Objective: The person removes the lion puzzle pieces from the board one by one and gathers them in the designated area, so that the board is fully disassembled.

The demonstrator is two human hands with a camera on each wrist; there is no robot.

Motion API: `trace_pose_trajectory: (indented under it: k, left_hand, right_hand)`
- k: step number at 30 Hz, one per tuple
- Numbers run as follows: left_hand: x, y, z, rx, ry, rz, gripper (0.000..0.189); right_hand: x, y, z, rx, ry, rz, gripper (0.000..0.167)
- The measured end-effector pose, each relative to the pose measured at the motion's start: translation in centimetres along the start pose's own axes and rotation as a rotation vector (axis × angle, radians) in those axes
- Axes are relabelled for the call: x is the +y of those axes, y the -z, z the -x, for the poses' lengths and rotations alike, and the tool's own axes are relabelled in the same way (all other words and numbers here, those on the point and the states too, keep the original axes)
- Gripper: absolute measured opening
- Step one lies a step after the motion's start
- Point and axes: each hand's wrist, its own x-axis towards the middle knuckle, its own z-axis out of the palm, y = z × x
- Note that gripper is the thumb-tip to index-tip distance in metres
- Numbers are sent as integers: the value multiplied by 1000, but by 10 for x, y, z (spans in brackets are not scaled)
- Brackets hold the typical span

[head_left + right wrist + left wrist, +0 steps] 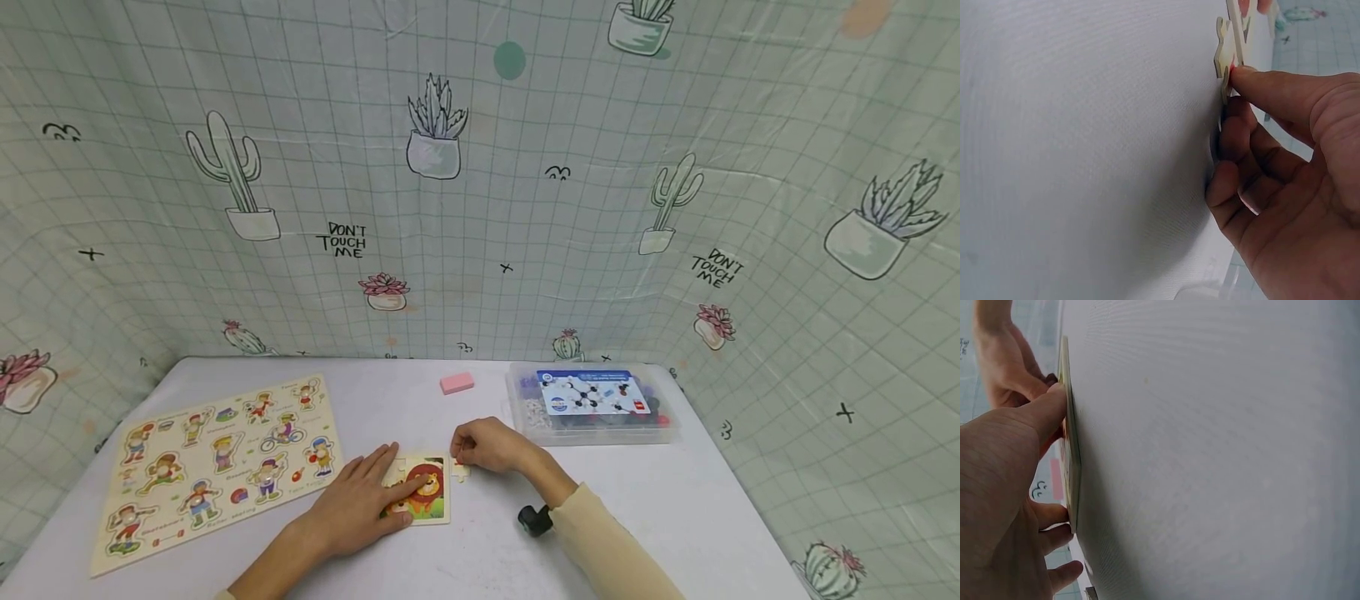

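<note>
A small lion jigsaw puzzle (435, 505) in a pale wooden tray lies on the table. My left hand (362, 498) rests over its left side with fingers spread, the index reaching across the lion picture. From the left wrist view, the thumb and fingers touch the edges of the thin puzzle board (1074, 481). Just right of the tray, my right hand (486, 444) pinches a puzzle piece (1226, 84) between thumb and index finger, low over the table. Its other fingers are curled. Another pale knobbed puzzle piece (1221, 47) shows beside the tray edge, partly overlapped.
At the left lies a large wooden board (217, 467) with sports figures. A pink block (457, 382) sits behind the puzzle. A clear plastic case (592, 404) with a molecule label stands at the back right. Near my right forearm is a small black object (534, 521).
</note>
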Motion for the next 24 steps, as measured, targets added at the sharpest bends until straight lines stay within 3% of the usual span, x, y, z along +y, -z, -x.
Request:
trace_pose_trajectory:
  k: [7, 15, 24]
  left_hand:
    - [-1, -1, -2, -3, -5, -4, 56]
    - [1, 5, -2, -46, -3, 0, 57]
    - [2, 5, -3, -78, 19, -1, 58]
  right_hand:
    - [-13, -1, -8, 61, 26, 12, 11]
    - [-39, -14, -17, -13, 116, 56, 22]
    - [-48, -22, -23, -43, 184, 132, 29]
